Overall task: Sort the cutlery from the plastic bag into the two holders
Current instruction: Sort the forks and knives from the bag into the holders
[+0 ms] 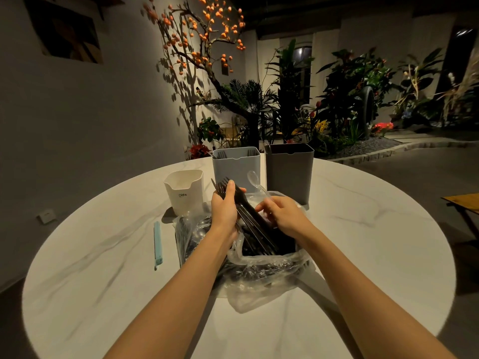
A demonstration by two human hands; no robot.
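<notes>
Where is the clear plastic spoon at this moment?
In the head view, right of centre: the right hand pinches the clear plastic spoon above the plastic bag, its bowl before the light blue holder.

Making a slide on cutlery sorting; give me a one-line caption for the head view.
Left hand grips a bundle of black forks, right hand pinches a clear spoon, above the plastic bag.

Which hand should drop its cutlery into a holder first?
Probably the left hand: it grips a bundle of black forks already lifted toward the light holder, which shows forks inside. The right hand pinches one clear spoon over the bag.
</notes>
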